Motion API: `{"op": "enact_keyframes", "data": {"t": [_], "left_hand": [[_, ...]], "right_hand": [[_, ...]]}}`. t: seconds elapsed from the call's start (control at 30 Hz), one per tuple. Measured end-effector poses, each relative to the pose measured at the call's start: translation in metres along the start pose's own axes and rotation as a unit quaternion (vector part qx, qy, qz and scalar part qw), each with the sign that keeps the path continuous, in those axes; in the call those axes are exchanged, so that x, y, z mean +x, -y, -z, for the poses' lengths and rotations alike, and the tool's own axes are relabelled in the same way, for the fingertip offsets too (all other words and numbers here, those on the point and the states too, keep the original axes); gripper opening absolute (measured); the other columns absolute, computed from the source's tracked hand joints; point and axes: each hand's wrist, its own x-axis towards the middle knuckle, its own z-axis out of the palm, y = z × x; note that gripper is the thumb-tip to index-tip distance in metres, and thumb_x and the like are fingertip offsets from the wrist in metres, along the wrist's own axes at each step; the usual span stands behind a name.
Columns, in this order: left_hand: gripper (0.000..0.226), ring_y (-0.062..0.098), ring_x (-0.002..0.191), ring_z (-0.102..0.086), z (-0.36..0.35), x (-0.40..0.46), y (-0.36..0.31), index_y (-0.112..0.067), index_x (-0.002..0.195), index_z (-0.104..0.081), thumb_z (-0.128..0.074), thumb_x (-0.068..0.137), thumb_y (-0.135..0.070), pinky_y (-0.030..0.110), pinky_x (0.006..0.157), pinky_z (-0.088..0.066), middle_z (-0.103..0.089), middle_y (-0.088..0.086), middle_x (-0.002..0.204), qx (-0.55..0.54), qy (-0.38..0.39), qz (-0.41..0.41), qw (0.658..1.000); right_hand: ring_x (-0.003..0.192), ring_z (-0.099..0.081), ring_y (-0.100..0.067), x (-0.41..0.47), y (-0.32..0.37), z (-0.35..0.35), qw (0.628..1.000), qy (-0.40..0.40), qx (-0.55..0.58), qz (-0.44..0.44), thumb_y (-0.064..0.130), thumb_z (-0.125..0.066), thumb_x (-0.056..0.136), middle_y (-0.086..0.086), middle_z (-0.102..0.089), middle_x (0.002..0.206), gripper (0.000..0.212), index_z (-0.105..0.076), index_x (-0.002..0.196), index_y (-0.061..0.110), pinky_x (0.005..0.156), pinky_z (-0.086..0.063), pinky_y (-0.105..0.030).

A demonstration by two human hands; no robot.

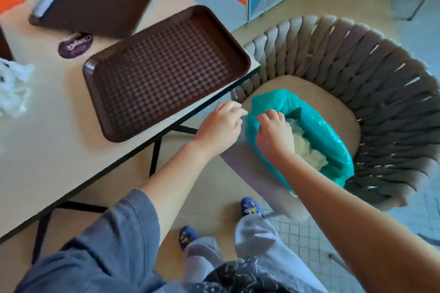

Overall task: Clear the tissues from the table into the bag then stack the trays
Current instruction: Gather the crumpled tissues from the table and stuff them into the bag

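A teal plastic bag sits open on the seat of a woven chair, with white crumpled tissues inside it. My left hand pinches the bag's near rim. My right hand reaches into the bag's mouth, fingers curled over the rim next to the tissues; whether it grips a tissue is hidden. A heap of white tissues lies on the table's left edge. Two brown trays rest on the table: a near one with a checkered floor and a far one.
The beige table has a black edge and black legs. A purple oval sticker lies between the trays. The grey woven chair stands to the right of the table's corner. My feet stand on the floor below.
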Motion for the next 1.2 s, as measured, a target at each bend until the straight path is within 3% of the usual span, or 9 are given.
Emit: {"op": "enact_keyframes", "data": {"t": [0.2,0.43,0.67,1.0,1.2], "left_hand": [[0.026,0.026,0.114,-0.05,0.077,-0.081,0.067,-0.005,0.112,-0.064,-0.052,0.089,-0.007,0.037,0.098,-0.041,-0.057,0.01,0.122,0.021,-0.111,0.061,0.992],[0.026,0.025,0.119,-0.046,0.149,-0.198,0.154,-0.011,0.112,-0.064,-0.056,0.088,-0.011,0.041,0.096,-0.043,-0.056,0.006,0.123,0.06,-0.206,0.175,0.961],[0.032,0.016,0.126,-0.037,0.195,-0.289,0.217,-0.014,0.123,-0.056,-0.051,0.092,-0.018,0.032,0.101,-0.035,-0.048,-0.001,0.129,0.073,-0.26,0.258,0.928],[0.037,0.019,0.13,-0.034,0.209,-0.378,0.282,-0.015,0.128,-0.051,-0.051,0.091,-0.016,0.032,0.1,-0.036,-0.042,0.002,0.138,0.052,-0.287,0.373,0.881],[0.039,0.026,0.127,-0.037,0.224,-0.397,0.33,-0.017,0.126,-0.053,-0.053,0.088,-0.012,0.042,0.097,-0.041,-0.044,0.005,0.136,0.057,-0.315,0.443,0.837]], "right_hand": [[0.118,-0.044,-0.032,-0.005,0.12,-0.007,0.995,-0.015,0.014,0.098,0.01,-0.044,0.09,-0.011,-0.053,0.126,0.033,-0.055,0.121,0.011,0.096,-0.039,-0.045],[0.106,-0.049,-0.035,-0.036,0.267,-0.036,0.973,0.014,0.014,0.23,0.007,-0.049,0.085,-0.013,-0.056,0.116,0.031,-0.057,0.114,0.007,0.085,-0.041,-0.045],[0.121,-0.04,-0.028,-0.065,0.384,-0.059,0.945,0.048,0.03,0.322,0.013,-0.044,0.09,-0.006,-0.048,0.132,0.041,-0.045,0.13,0.017,0.097,-0.035,-0.043],[0.128,-0.033,-0.024,-0.087,0.482,-0.103,0.902,0.142,0.02,0.407,0.015,-0.043,0.093,-0.003,-0.039,0.14,0.048,-0.034,0.139,0.019,0.103,-0.033,-0.039],[0.128,-0.032,-0.027,-0.061,0.535,-0.133,0.87,0.185,0.028,0.455,0.01,-0.045,0.091,-0.009,-0.04,0.138,0.048,-0.036,0.138,0.013,0.103,-0.037,-0.043]]}}
